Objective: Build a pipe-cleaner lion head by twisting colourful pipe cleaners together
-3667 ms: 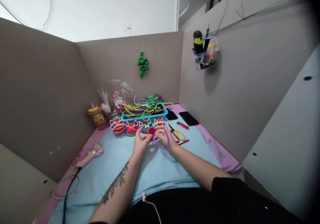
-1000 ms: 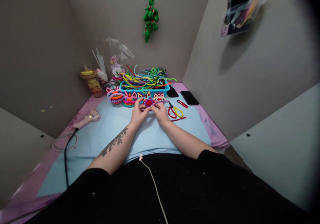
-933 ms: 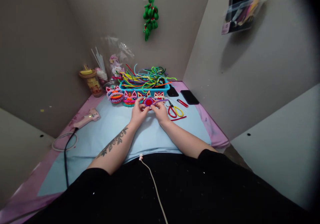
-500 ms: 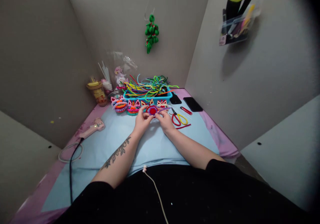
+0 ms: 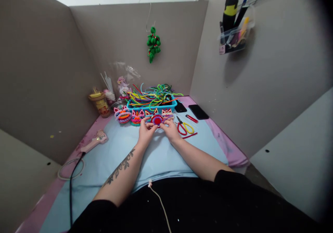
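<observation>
Moved since earlier: the long purple loop that hung loose under my right hand no longer shows; both hands have stayed with the piece, in front of the row of finished faces.
Left hand: fingers pinched shut on the left rim of the pipe-cleaner disc, thumb toward me.
Right hand: fingers closed on the disc's right rim; the view is too small for me to tell whether they also hold a loose purple end.
Disc position: raised just off the worktop, near the far edge and about mid-width, just in front of the blue basket of loose pipe cleaners.
Handling, as I judge it: very light and fuzzy, so it will not slip. The wire core bends and keeps its bend, and a hard squeeze would flatten the coil.
Where to hold: by the outer purple rim, on opposite sides, not by the red centre.
Beside it: finished faces sit to the left along the far edge. Scissors lie just right of my right hand, with a red lighter and a phone beyond them.
Left edge: a glue gun lies there, its cord trailing toward the near corner.
</observation>
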A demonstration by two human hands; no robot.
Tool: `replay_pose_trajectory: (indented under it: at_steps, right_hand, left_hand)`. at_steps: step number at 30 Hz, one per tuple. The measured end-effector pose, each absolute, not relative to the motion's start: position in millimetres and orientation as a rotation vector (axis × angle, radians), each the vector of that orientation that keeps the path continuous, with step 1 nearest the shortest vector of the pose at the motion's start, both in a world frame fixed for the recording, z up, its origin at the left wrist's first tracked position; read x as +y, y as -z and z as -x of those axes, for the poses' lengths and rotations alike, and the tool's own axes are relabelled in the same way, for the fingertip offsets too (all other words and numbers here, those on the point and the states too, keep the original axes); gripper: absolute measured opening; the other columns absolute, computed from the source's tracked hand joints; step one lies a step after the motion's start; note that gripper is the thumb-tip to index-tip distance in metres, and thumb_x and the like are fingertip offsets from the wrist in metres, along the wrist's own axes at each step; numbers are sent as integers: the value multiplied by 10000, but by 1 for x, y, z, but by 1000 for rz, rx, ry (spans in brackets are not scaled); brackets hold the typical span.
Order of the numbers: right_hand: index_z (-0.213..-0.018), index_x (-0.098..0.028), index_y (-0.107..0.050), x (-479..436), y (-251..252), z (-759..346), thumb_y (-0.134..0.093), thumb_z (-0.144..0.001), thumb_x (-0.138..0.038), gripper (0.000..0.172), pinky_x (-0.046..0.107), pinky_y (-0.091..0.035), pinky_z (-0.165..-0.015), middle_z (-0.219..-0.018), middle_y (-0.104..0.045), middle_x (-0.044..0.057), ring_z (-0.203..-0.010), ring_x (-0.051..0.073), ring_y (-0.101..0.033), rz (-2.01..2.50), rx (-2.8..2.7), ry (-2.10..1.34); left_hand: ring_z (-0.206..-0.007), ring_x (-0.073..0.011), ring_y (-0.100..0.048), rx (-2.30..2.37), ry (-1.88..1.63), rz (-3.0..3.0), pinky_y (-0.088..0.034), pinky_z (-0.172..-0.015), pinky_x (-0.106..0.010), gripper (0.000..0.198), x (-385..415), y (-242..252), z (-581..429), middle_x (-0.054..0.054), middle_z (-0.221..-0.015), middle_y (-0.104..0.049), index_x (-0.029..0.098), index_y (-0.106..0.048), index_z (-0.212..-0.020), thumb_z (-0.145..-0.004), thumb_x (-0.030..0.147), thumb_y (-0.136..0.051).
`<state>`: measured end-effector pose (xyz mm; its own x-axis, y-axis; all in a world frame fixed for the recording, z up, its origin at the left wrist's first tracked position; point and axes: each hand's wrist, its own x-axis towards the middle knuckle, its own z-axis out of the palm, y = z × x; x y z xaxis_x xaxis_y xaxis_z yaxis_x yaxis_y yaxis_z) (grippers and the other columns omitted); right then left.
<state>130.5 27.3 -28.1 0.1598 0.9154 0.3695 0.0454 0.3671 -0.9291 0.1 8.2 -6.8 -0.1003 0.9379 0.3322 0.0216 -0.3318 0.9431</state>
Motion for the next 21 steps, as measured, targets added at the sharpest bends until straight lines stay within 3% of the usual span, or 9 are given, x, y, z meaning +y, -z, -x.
replay_pose_trajectory:
  at_steps: [5,14,21]
  right_hand:
    - [-635,-202,-608,27,30,-128,-647,-681,-388,196,421,-320,-993,-1055,-573,67,-1074,238,-480,998,-1284,-780]
    - [-633,-198,-608,26,26,-131,-621,-698,-364,179,371,-330,-968,-974,-593,50,-996,214,-507,992,-1256,-765]
    - [-632,-196,-605,26,26,-130,-618,-691,-377,192,352,-342,-934,-927,-598,36,-954,203,-512,965,-1240,-812]
  left_hand:
    - [-563,-108,-571,1098,-1561,-1353,-441,-598,-239,537,8,8,2,62,-618,-559,193,-396,-1068,-635,277,-702]
    - [-625,-127,-601,1082,-1520,-1440,-464,-615,-250,560,9,5,3,20,-677,-604,181,-430,-1125,-648,289,-702]
    - [-761,-153,-616,1168,-1679,-1425,-458,-659,-255,379,18,8,13,-36,-799,-634,172,-506,-1052,-732,340,-621]
